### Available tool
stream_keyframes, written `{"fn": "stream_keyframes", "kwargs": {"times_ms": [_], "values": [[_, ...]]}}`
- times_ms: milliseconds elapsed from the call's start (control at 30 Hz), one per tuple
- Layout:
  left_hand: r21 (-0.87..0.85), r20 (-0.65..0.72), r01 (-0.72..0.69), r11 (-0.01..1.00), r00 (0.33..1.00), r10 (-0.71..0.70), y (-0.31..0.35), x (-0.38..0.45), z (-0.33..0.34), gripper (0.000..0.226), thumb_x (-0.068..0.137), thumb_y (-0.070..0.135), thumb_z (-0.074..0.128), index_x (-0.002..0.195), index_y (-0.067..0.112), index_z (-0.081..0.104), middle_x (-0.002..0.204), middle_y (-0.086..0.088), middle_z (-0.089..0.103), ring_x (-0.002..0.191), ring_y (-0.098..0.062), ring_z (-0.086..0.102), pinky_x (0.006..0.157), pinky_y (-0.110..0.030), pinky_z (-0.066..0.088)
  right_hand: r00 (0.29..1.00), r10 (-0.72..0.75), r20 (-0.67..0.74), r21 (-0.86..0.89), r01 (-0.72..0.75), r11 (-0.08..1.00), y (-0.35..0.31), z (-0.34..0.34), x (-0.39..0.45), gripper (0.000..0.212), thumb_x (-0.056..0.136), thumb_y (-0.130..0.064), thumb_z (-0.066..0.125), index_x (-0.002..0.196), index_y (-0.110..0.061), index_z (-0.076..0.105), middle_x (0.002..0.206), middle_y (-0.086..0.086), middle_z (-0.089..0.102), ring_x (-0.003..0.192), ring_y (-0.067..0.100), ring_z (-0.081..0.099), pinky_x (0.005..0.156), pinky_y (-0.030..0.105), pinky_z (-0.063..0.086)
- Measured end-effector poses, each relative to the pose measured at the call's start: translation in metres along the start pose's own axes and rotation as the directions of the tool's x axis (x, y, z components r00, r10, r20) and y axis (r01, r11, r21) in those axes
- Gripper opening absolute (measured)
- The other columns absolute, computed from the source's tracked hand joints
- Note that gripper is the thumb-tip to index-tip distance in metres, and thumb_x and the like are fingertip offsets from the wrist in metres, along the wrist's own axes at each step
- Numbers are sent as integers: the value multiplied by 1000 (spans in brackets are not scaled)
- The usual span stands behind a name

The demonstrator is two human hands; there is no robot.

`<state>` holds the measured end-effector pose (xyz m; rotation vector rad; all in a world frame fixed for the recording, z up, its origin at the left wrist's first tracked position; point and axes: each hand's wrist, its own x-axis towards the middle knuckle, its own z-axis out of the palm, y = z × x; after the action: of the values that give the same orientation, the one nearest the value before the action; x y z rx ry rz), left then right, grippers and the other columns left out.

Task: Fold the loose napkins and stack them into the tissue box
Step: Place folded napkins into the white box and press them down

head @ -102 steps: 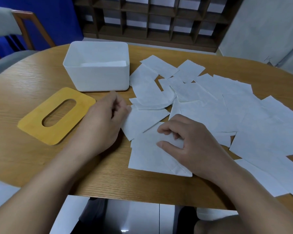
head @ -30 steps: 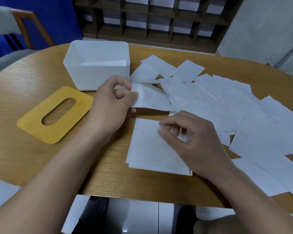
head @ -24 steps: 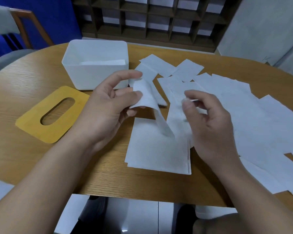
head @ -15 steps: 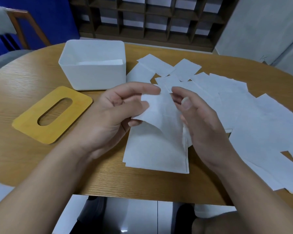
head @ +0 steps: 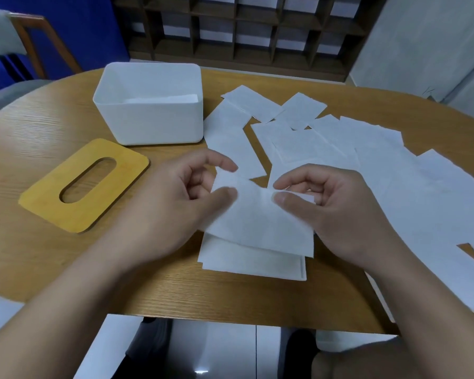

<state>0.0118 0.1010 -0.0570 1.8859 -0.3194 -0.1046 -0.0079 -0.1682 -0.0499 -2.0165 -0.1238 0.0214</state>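
Observation:
A white napkin [head: 257,220] is stretched between both hands just above the table. My left hand [head: 173,203] pinches its upper left corner between thumb and forefinger. My right hand [head: 337,209] pinches its upper right corner the same way. Under it lies a small pile of folded napkins [head: 252,261] near the table's front edge. Several loose napkins [head: 367,170] are spread over the right half of the table. The white tissue box [head: 148,124] stands open at the back left, with white paper low inside it.
The yellow wooden lid [head: 85,184] with an oval slot lies flat to the left of my hands. The wooden table [head: 39,132] is rounded. A chair stands at the far left and a dark shelf unit behind the table.
My left hand lifted a napkin from the spread, my right hand left the folded pile and took its other corner. The napkin now hangs spread over the pile.

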Motion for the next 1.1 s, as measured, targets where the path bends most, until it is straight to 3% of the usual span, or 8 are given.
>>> {"fn": "stream_keyframes", "kwargs": {"times_ms": [133, 267, 433, 567, 733, 800, 900, 1100], "values": [[196, 78, 48, 979, 995, -65, -2, -4, -4, 19, 96, 33, 84, 113, 38, 78, 73, 2, 65, 68, -23, 62, 68, -42, 54, 999, -33, 43, -189, 41, 981, 4, 1, -3, 3, 95, -35, 84, 96, -34, 82, 89, -13, 78, 89, 11, 76, 67, 18, 57], [405, 140, 91, 910, 977, -160, 0, -6, -3, 19, 91, 47, 84, 107, 42, 75, 79, 9, 71, 64, -7, 64, 61, -25, 52, 992, -56, 111, -464, 102, 880, 15, 6, -4, 8, 95, -44, 82, 101, -40, 79, 92, -23, 72, 97, 2, 68, 75, 15, 49], [516, 10, 47, 855, 998, -61, -3, -3, -5, 28, 80, 62, 83, 97, 43, 73, 86, 12, 64, 80, -9, 61, 71, -42, 56, 988, -92, 120, -510, 141, 849, 17, 5, -4, 24, 93, -51, 80, 113, -40, 76, 111, -25, 64, 108, 1, 59, 85, 17, 44], [579, 154, -45, 814, 986, -56, -1, -5, 5, 55, 76, 76, 80, 122, 48, 65, 115, 26, 56, 111, 2, 50, 93, -27, 48, 983, -78, 168, -448, 147, 882, 10, 7, -6, 39, 90, -58, 81, 124, -42, 73, 113, -24, 66, 117, 4, 59, 96, 25, 47], [663, 247, -61, 746, 959, -142, 4, -7, 15, 85, 72, 89, 75, 144, 52, 49, 127, 30, 47, 125, 2, 37, 103, -31, 46, 971, -21, 237, -534, 148, 832, 8, 12, -7, 62, 84, -67, 83, 138, -47, 63, 117, -28, 57, 120, -6, 46, 101, 23, 38], [670, 251, -46, 741, 953, -168, 9, -6, 15, 84, 72, 87, 76, 144, 52, 49, 124, 32, 48, 124, 1, 37, 104, -31, 46, 971, -16, 238, -537, 145, 831, 8, 14, -7, 61, 84, -66, 84, 138, -47, 63, 115, -28, 57, 121, -8, 42, 100, 21, 37], [648, 239, 4, 762, 948, -208, 14, -7, 17, 68, 75, 80, 80, 129, 52, 52, 111, 37, 43, 108, 3, 41, 91, -26, 45, 968, -7, 252, -537, 146, 831, 5, 15, -7, 53, 86, -64, 82, 134, -46, 66, 113, -27, 59, 122, -12, 38, 96, 19, 34], [559, 257, -9, 829, 952, -163, 7, -7, 17, 40, 79, 66, 87, 99, 43, 61, 107, 23, 57, 111, 4, 45, 82, -28, 43, 963, 23, 270, -487, 115, 866, 3, 17, -7, 30, 85, -57, 85, 105, -41, 70, 113, -20, 58, 116, -1, 44, 91, 27, 41]]}}
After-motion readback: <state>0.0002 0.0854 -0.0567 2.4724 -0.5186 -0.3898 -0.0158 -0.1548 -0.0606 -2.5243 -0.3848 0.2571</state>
